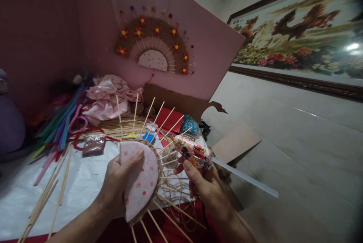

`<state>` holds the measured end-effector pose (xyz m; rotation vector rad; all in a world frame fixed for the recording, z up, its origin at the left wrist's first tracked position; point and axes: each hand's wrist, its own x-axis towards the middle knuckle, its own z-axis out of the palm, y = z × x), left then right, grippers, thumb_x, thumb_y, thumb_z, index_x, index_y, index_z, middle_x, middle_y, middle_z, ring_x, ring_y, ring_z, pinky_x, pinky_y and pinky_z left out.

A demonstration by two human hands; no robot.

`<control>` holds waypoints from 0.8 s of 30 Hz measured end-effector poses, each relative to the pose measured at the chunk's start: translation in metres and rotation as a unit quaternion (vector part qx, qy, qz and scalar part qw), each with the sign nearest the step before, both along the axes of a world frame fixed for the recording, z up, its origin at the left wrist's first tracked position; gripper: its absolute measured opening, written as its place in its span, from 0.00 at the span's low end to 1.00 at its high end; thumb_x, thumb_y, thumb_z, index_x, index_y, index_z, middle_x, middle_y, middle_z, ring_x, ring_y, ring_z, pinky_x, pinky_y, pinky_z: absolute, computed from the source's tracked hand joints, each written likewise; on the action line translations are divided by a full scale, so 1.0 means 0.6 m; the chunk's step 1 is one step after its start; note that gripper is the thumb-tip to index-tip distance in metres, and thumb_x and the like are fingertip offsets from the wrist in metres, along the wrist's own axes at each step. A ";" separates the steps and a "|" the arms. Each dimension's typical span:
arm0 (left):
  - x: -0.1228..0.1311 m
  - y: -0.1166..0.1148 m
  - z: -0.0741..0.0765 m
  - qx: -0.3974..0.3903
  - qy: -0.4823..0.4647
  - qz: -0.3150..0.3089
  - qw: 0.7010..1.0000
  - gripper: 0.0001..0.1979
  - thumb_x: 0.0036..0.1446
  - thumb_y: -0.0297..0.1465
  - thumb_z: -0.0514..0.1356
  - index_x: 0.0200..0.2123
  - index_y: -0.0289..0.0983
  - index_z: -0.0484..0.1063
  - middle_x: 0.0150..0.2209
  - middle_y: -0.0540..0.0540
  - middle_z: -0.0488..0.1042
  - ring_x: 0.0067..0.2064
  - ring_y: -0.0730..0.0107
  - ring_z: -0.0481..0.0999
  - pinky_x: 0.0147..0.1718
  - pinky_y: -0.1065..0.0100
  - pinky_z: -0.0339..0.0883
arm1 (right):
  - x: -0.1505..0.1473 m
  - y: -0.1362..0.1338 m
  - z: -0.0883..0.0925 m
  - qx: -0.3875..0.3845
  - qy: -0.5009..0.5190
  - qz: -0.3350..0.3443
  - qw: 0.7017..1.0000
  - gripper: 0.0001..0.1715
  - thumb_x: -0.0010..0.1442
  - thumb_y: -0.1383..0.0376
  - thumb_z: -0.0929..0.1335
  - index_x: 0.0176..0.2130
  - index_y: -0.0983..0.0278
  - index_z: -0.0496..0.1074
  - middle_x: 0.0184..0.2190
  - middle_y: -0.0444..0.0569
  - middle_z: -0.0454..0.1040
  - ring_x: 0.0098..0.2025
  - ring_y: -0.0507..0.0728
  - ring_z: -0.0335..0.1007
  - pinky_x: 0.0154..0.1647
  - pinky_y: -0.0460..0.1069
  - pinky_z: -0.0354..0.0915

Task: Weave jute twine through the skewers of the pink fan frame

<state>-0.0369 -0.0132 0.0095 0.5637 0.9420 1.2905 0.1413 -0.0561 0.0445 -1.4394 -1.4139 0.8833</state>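
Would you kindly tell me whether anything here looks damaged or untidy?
The brown cardboard looks torn: a ragged strip juts from its right end. Near the right hand, twine lies in a loose tangle.

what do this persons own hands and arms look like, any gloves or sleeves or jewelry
Both the left hand and the right hand are ungloved. The left forearm and right forearm are bare as far as they show, with no sleeve, watch or bracelet visible.
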 end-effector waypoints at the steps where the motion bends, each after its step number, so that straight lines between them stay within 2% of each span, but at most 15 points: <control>1: 0.000 -0.001 -0.001 0.000 -0.001 -0.003 1.000 0.09 0.43 0.32 0.65 0.27 0.35 0.70 0.18 0.48 0.73 0.18 0.67 0.72 0.15 0.70 0.67 | -0.002 0.001 -0.001 0.000 0.004 0.004 1.000 0.23 0.56 0.49 0.65 0.33 0.65 0.75 0.26 0.47 0.74 0.17 0.46 0.58 0.15 0.42 0.58; 7: 0.002 0.000 -0.004 0.000 -0.008 0.001 1.000 0.09 0.43 0.32 0.65 0.29 0.35 0.70 0.20 0.48 0.74 0.19 0.66 0.73 0.17 0.68 0.68 | -0.013 -0.002 -0.005 -0.007 0.039 0.057 0.998 0.20 0.58 0.51 0.65 0.39 0.62 0.74 0.32 0.47 0.76 0.19 0.47 0.60 0.16 0.42 0.58; 11: 0.001 0.001 -0.002 -0.004 -0.017 0.003 1.000 0.08 0.44 0.31 0.64 0.29 0.35 0.70 0.19 0.48 0.74 0.19 0.66 0.72 0.17 0.68 0.68 | -0.009 -0.008 -0.005 -0.020 0.050 0.051 0.997 0.22 0.57 0.50 0.65 0.42 0.63 0.73 0.31 0.49 0.76 0.21 0.48 0.62 0.16 0.42 0.57; 13: -0.001 0.001 -0.003 -0.011 -0.019 0.007 1.000 0.09 0.44 0.32 0.64 0.30 0.35 0.70 0.19 0.48 0.74 0.18 0.66 0.72 0.16 0.68 0.68 | 0.000 -0.009 -0.003 -0.019 0.032 0.038 0.999 0.23 0.58 0.50 0.64 0.39 0.65 0.74 0.28 0.49 0.76 0.19 0.47 0.60 0.17 0.42 0.57; 17: -0.004 0.001 -0.004 -0.004 -0.021 0.012 1.000 0.11 0.43 0.34 0.65 0.30 0.35 0.70 0.20 0.48 0.74 0.19 0.65 0.73 0.17 0.67 0.68 | 0.019 -0.007 0.002 -0.054 -0.020 0.049 0.997 0.31 0.60 0.48 0.60 0.24 0.68 0.74 0.13 0.45 0.67 0.15 0.47 0.60 0.16 0.42 0.54; 20: -0.004 -0.001 0.000 -0.005 -0.020 0.013 1.000 0.10 0.43 0.32 0.65 0.30 0.35 0.70 0.20 0.48 0.74 0.19 0.67 0.72 0.16 0.68 0.68 | 0.023 -0.008 0.005 -0.103 -0.047 0.052 0.992 0.32 0.58 0.46 0.60 0.23 0.68 0.72 0.13 0.44 0.65 0.14 0.46 0.59 0.14 0.41 0.52; 24: -0.002 -0.002 0.007 -0.017 -0.017 0.014 1.000 0.10 0.42 0.30 0.66 0.28 0.35 0.69 0.18 0.48 0.74 0.17 0.68 0.72 0.14 0.70 0.67 | 0.022 -0.012 0.004 -0.128 -0.068 0.038 0.989 0.31 0.57 0.44 0.61 0.23 0.67 0.70 0.12 0.41 0.62 0.13 0.46 0.58 0.13 0.41 0.51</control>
